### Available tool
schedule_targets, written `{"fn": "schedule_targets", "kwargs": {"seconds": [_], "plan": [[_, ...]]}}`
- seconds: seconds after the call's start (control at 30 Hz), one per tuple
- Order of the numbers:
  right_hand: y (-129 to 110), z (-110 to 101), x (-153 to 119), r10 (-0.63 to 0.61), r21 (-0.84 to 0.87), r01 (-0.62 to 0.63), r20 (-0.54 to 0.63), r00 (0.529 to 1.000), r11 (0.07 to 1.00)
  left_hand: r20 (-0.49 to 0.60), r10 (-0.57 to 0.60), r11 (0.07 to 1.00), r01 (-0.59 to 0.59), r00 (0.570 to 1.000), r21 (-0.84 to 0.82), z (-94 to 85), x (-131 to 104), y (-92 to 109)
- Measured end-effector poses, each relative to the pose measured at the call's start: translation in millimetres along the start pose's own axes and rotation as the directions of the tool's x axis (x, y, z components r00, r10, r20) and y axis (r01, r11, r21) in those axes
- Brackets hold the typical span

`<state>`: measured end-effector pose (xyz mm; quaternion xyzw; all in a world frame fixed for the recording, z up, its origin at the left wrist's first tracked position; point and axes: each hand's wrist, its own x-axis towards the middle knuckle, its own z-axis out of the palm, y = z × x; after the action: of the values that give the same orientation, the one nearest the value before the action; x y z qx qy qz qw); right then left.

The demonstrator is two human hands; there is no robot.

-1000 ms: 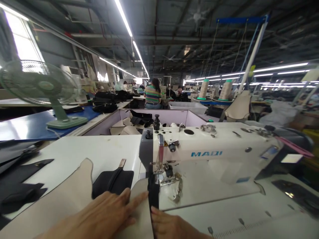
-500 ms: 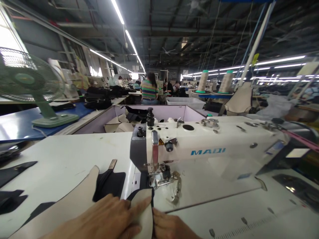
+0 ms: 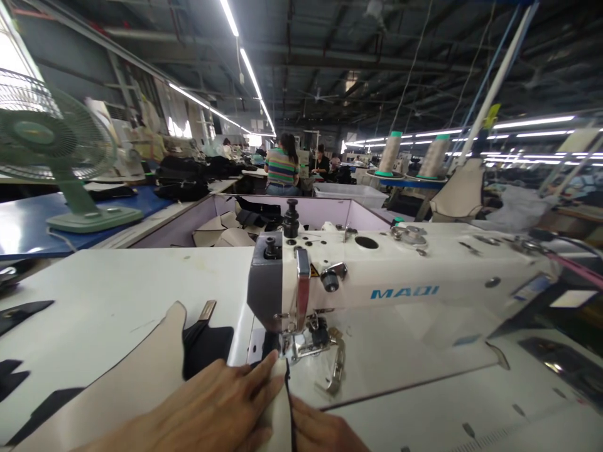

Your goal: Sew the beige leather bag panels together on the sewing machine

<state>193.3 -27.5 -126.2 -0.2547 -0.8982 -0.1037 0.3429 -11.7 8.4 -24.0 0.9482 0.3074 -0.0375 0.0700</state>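
Note:
Under the needle area of a white sewing machine (image 3: 405, 270) lies a narrow beige fabric piece (image 3: 279, 417) with a black edge. My left hand (image 3: 214, 405) rests over it, fingers stretched forward and pressing it down, the index fingertip close to the presser foot (image 3: 283, 348). On the other side, my right hand (image 3: 325, 430) has its fingers closed at the black edge; its fingertips are partly hidden. Left of the hands lie a larger beige panel (image 3: 136, 370) and a black fabric piece (image 3: 207, 342) with a metal-looking tab (image 3: 207, 310).
A metal edge guide (image 3: 336, 367) sits right of the presser foot. More black pieces (image 3: 23, 317) lie at the table's left. Behind stands a lilac-walled bin (image 3: 164, 231) holding fabric pieces. A green fan (image 3: 89, 220) is at left, thread cones (image 3: 390, 154) at right. People sit farther back.
My left hand's index finger has moved forward, nearer the presser foot. The beige piece has advanced a little toward the needle. The camera view has shifted slightly.

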Motion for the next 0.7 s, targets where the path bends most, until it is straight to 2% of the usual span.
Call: {"fn": "schedule_targets", "kwargs": {"seconds": [0.1, 0.27, 0.4, 0.53, 0.7], "plan": [[2, 2, -2, -0.006, 0.005, 0.006, 0.058, 0.998, 1.0, 0.002, 0.084, 0.996, -0.084, 0.997, 0.022, -11.6, 1, -2], [2, -1, 4, -0.033, -0.04, 0.035, 0.047, 0.998, 0.999, -0.043, 0.126, 0.992, -0.126, 0.991, 0.019, -22.1, 1, -5], [2, -6, 9, -0.037, -0.106, 0.027, -0.092, 0.995, 0.994, -0.009, 0.124, 0.992, -0.124, 0.992, 0.006, -25.7, 1, -1], [3, -6, 12, -0.032, -0.143, -0.009, -0.283, 0.958, 0.99, 0.021, 0.109, 0.994, -0.109, 0.994, 0.012, -31.9, 4, 2], [10, -3, 12, -0.009, -0.146, -0.036, -0.296, 0.955, 0.989, 0.014, 0.143, 0.99, -0.143, 0.99, 0.019, -41.3, 12, -1]]}}
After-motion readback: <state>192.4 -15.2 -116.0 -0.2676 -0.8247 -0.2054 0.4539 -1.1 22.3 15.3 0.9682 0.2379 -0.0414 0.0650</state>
